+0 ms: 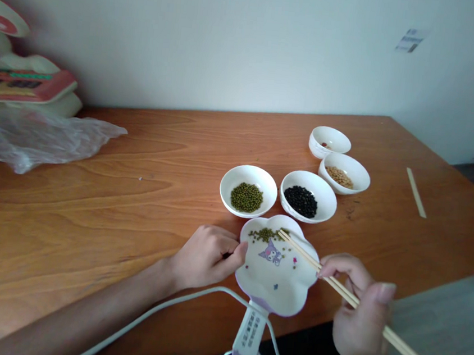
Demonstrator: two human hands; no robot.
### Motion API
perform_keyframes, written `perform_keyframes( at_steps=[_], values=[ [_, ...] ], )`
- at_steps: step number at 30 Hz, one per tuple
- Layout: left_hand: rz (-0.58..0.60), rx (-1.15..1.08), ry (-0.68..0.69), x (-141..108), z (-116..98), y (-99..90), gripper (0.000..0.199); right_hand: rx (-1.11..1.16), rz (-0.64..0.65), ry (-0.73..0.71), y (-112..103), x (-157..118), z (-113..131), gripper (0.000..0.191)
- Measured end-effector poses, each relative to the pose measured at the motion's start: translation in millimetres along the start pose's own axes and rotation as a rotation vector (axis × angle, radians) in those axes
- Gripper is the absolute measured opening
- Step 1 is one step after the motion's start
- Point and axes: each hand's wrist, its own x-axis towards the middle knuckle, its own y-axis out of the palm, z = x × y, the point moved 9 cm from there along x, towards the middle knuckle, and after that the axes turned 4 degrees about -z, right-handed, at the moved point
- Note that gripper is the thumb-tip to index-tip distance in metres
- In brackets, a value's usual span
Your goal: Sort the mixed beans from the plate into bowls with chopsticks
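Note:
My left hand (209, 256) is closed, its thumb and curled fingers pressed at the left rim of a flower-shaped white plate (272, 283) with a purple edge and a handle. My right hand (358, 309) grips a pair of wooden chopsticks (338, 287), their tips among green beans (265, 235) at the plate's upper part. A few loose beans lie by the cartoon figure. Behind the plate stand a white bowl of green beans (246, 198) and, touching or nearly touching it, a white bowl of black beans (301, 201).
Farther back are a bowl of tan beans (339, 177) and a bowl with small reddish bits (329, 142). A pale strip (416, 192) lies right. A plastic bag (46, 135) and figurine (22, 79) sit left. A white cable (190, 295) crosses the plate's handle.

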Motion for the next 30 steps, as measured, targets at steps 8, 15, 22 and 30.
perform_keyframes(
  at_steps=[8, 15, 22, 30],
  values=[
    [-0.011, 0.003, 0.033, -0.4, -4.7, -2.6, 0.055, -0.032, 0.032, -0.036, 10.9, 1.5, 10.3, 0.078],
    [-0.004, -0.002, 0.028, 0.3, -4.7, -2.9, 0.055, -0.041, 0.009, -0.032, 10.4, 2.3, 9.1, 0.074],
    [-0.009, 0.002, 0.041, 0.5, -5.8, -2.7, 0.055, 0.050, -0.076, -0.008, 4.9, 1.5, 18.8, 0.078],
    [-0.020, -0.004, 0.036, 0.1, -5.6, -3.2, 0.054, 0.247, -0.009, -0.012, 46.9, 31.6, 79.3, 0.075]
  ],
)
